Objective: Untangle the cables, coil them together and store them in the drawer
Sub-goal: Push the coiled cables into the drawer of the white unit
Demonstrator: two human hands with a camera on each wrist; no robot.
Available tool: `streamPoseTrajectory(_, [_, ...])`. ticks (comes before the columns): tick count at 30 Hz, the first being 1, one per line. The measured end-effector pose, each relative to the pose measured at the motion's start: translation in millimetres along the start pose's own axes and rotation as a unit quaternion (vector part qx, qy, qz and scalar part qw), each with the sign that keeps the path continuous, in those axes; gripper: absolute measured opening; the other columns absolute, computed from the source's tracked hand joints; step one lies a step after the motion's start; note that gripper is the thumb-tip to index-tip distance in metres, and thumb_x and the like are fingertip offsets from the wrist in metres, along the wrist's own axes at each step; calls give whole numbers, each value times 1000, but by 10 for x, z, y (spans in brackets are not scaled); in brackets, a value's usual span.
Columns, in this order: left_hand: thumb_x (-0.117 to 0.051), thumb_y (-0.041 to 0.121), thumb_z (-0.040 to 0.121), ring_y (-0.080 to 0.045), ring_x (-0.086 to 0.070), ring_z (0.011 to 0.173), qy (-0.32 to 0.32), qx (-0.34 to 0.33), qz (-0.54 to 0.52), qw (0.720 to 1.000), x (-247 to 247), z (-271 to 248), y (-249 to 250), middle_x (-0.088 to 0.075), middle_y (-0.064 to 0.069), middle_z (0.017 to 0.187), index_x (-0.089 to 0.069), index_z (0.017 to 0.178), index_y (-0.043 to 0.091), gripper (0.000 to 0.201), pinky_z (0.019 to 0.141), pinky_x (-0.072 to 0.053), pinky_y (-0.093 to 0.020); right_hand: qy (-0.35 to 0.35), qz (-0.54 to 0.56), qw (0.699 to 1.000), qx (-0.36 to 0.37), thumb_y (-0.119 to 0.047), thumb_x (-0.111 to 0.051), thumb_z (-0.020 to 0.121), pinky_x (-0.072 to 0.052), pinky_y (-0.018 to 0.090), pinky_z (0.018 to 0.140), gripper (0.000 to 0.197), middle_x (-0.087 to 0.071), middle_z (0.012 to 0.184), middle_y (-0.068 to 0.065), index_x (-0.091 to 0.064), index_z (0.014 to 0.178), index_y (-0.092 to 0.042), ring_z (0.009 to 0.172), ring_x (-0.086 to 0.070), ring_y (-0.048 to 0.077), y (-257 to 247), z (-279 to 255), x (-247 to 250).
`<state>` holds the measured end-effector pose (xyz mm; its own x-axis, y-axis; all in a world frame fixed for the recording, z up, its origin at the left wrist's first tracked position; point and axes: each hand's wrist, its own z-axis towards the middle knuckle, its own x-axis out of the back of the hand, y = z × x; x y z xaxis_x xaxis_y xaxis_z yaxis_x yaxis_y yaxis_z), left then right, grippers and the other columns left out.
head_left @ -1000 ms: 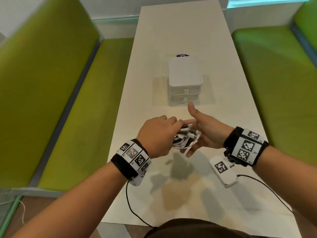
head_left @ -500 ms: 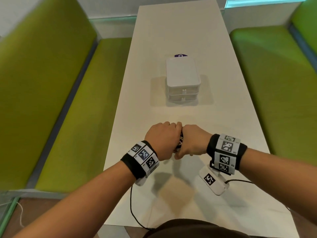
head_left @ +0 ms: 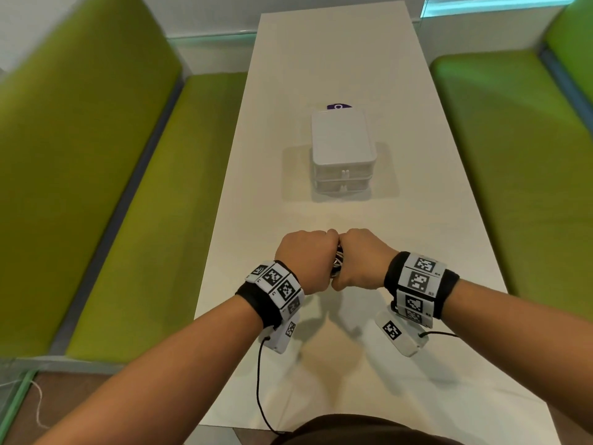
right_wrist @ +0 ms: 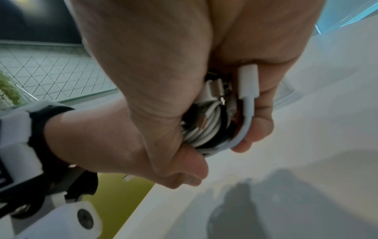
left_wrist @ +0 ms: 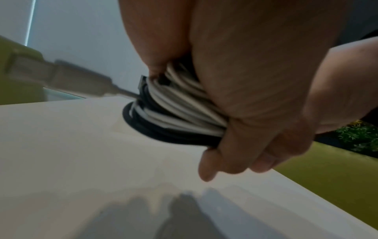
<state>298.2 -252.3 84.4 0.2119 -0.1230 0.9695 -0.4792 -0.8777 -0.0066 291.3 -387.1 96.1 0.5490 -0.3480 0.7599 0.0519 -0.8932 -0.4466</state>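
Observation:
A coil of white and black cables (head_left: 337, 263) is squeezed between my two fists, a little above the near part of the white table (head_left: 321, 59). My left hand (head_left: 305, 258) grips it from the left and my right hand (head_left: 362, 258) from the right, knuckles touching. In the left wrist view the cable coil (left_wrist: 174, 110) shows tight loops, and a blurred plug (left_wrist: 81, 77) sticks out to the left. In the right wrist view the cable coil (right_wrist: 206, 127) has a white plug (right_wrist: 248, 80) lying against my right hand's fingers (right_wrist: 255, 129). The small white drawer unit (head_left: 343, 142) stands farther along the table, both drawers shut.
A purple object (head_left: 339, 106) peeks out behind the drawer unit. Green benches (head_left: 112, 187) run along both long sides of the table. Bare tabletop lies between my hands and the drawer unit.
One second ago my right hand was open, thumb up, with the coil in its palm. It has since curled round the coil, and both fists press together.

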Motion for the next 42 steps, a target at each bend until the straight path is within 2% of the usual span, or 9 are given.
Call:
streamPoseTrajectory(4, [-65,31,79,-24,-51,64,-1,25,-4,1000,33,60,0,-52,2,77,-51,101,17,30,57,-38,-32,27,75,997,0,-14,-87,61,-56,33,66,102,-66,99,5,-34,148,-8,85,-64,23,103,95,27])
streamPoseTrajectory(8, [-70,38,74,-24,-55,66,5,2,-3,1000,42,140,-54,-62,2,81,-53,102,20,37,57,-39,-31,11,88,995,42,-26,-93,60,-49,24,82,122,-64,119,-1,-20,158,-21,97,-57,14,188,129,118])
streamPoseTrajectory(11, [-66,37,77,-25,-64,73,22,10,-11,1000,36,208,-137,-66,4,87,-54,106,22,35,57,-39,-31,-32,156,985,69,-60,-91,58,-49,27,96,104,-62,123,-15,-44,146,-33,107,-61,7,290,143,311])
streamPoseTrajectory(14, [-63,25,78,-27,-63,79,50,34,-26,998,-13,236,-254,-64,4,92,-52,101,23,27,56,-40,-32,-16,337,941,20,-76,-68,74,-57,33,86,74,-70,116,-4,-63,129,-27,96,-70,16,452,255,497])
streamPoseTrajectory(17, [-65,27,79,-27,-61,79,91,64,-37,993,-4,275,-350,-64,2,96,-53,105,22,29,57,-44,-33,54,459,884,-64,-48,-64,94,-56,38,75,44,-71,105,9,-70,116,-10,81,-68,25,691,502,524])
streamPoseTrajectory(22, [-68,25,78,-28,-64,86,161,92,-40,982,244,588,-518,-67,1,108,-53,126,26,50,68,-54,-38,107,494,849,-151,-9,-66,93,-54,32,55,13,-62,79,17,-67,99,3,57,-59,25,731,878,306])
streamPoseTrajectory(32, [-64,20,81,-27,-65,91,124,75,11,989,399,1162,-654,-66,2,110,-47,138,30,61,70,-51,-37,170,563,783,-203,-1,-66,90,-56,51,66,28,-63,57,20,-65,62,0,52,-60,30,621,1458,252])
streamPoseTrajectory(38, [-63,16,79,-29,-64,81,112,72,37,990,422,1174,-643,-65,0,100,-52,127,25,50,60,-44,-34,174,559,784,-206,-18,-72,89,-56,37,58,21,-67,64,16,-72,83,2,48,-59,25,567,1236,194])
streamPoseTrajectory(42, [-61,17,81,-29,-63,81,108,73,39,991,446,1181,-623,-64,0,99,-53,124,23,45,60,-40,-33,139,570,784,-203,-27,-75,90,-59,45,58,29,-65,62,13,-72,89,2,51,-58,26,558,830,-15])
